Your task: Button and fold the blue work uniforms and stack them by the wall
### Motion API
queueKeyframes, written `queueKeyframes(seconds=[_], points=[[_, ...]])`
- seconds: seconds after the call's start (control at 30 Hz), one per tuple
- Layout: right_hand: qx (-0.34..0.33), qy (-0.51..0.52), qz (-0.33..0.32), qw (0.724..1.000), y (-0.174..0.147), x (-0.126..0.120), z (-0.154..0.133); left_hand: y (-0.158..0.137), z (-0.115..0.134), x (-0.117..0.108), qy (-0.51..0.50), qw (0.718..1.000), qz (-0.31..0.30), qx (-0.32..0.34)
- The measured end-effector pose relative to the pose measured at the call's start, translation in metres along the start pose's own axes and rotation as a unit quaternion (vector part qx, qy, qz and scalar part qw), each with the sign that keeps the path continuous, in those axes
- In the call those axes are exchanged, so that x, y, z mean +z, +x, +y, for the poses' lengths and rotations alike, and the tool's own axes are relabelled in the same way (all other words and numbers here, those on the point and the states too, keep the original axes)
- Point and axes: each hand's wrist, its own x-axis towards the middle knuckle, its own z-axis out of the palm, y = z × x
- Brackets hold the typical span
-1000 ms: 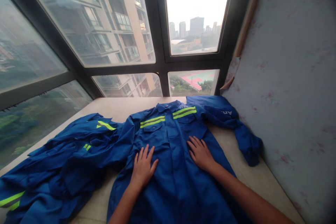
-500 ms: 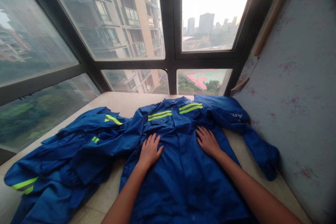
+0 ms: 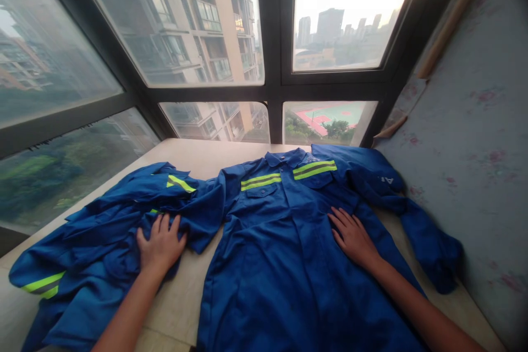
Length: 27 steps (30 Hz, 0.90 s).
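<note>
A blue work jacket lies front side up, collar toward the window, with yellow-green reflective bands across its chest. My right hand rests flat on the front of it, fingers stretched out. To the left is a second, crumpled blue garment with similar bands. My left hand, fingers spread, lies on this cloth by the end of the jacket's sleeve. Whether its fingertips touch the sleeve or only the garment beneath, I cannot tell.
A pale sill carries the clothes. Dark window frames enclose it at the back and left. On the right stands a wall with flowered paper, peeling near the window. A folded blue cloth with white lettering lies behind the jacket's shoulder.
My left hand has moved left from the jacket's front to the crumpled garment. The jacket's sleeve there now lies shorter and bent. My right hand stays on the jacket; the view has shifted slightly.
</note>
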Motion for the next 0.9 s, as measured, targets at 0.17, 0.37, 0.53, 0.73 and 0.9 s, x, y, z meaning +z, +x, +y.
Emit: queueKeyframes(seconds=[0.17, 0.37, 0.53, 0.73, 0.9], points=[[0.0, -0.007, -0.001, 1.0, 0.0, 0.001, 0.001, 0.036, 0.003, 0.016, 0.078, 0.996, 0.041, -0.018], [0.028, -0.014, 0.002, 0.999, 0.01, -0.001, -0.012, 0.075, 0.009, 0.001, 0.069, 0.995, 0.071, -0.032], [0.05, -0.005, 0.009, 0.999, 0.022, 0.001, -0.024, 0.021, 0.065, -0.001, -0.016, 0.987, 0.145, 0.07], [0.052, 0.012, 0.015, 0.998, 0.025, -0.003, -0.028, -0.096, 0.115, 0.029, -0.166, 0.972, 0.069, 0.15], [0.056, 0.043, 0.011, 0.997, -0.003, -0.014, -0.038, -0.13, 0.123, 0.038, -0.087, 0.98, 0.028, 0.175]])
